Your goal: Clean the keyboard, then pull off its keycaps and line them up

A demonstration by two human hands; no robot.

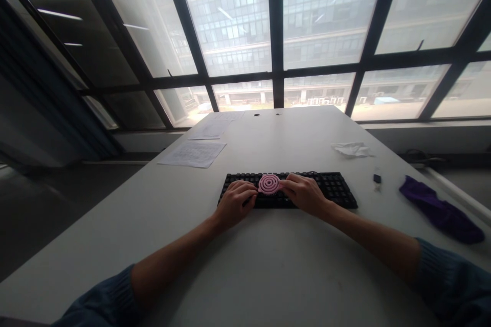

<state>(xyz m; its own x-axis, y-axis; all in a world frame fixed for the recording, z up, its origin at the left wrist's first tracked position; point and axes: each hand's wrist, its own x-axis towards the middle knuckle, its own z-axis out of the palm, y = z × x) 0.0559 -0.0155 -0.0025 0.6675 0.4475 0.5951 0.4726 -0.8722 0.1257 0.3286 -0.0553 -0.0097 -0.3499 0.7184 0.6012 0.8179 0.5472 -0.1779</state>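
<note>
A pink round disc with raised concentric rings is held over the middle of a black keyboard. Its lower edge looks ridged; what kind of thing it is I cannot tell. At the disc's left edge, my left hand is closed, with curled fingertips against the rim. My right hand pinches the opposite edge between thumb and fingers. Both hands rest over the keyboard and cover part of its keys. Whether the disc touches the keys underneath is hidden.
Printed sheets lie on the white table at the left. To the right are a crumpled tissue, a small dark object and a purple cloth. Large windows rise beyond the table's far edge.
</note>
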